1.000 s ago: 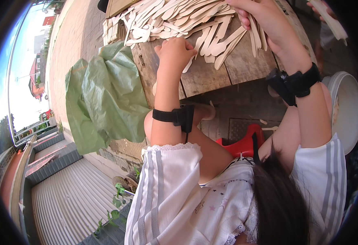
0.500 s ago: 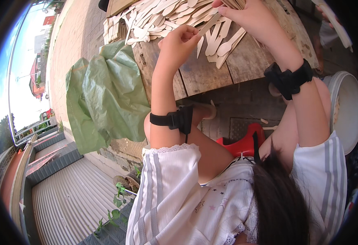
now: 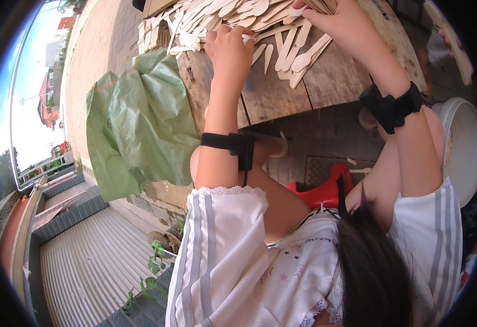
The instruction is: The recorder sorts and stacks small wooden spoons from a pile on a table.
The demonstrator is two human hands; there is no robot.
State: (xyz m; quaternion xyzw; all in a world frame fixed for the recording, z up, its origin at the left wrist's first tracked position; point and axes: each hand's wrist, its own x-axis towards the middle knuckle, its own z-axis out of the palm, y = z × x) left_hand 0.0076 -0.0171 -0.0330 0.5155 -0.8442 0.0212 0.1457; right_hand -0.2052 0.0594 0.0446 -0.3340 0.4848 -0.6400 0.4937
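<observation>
Pale wooden cutlery (image 3: 233, 13), spoons and knives among it, lies in a loose heap across the far part of a worn plank table (image 3: 274, 106). My left hand (image 3: 230, 52) is down at the near edge of the heap, fingers curled; what they close on is mostly hidden behind them. At the top edge of the view my right hand (image 3: 331, 22) grips a bundle of wooden cutlery (image 3: 321, 5), its upper part cut off by the frame. Between my hands, a wooden spoon (image 3: 302, 61) and several other pieces lie fanned out on the planks.
Green plastic sheeting (image 3: 143, 128) hangs at the table's left side. Below the table is a red plastic stool (image 3: 325, 188); a white bucket (image 3: 464, 147) stands at my right. Another person's hand (image 3: 446, 41) shows at the far right, beside a long pale strip.
My left hand has moved away from the right hand, left and up to the heap; the wooden piece it pinched between them no longer shows there. The right hand has shifted slightly right, still gripping the bundle.
</observation>
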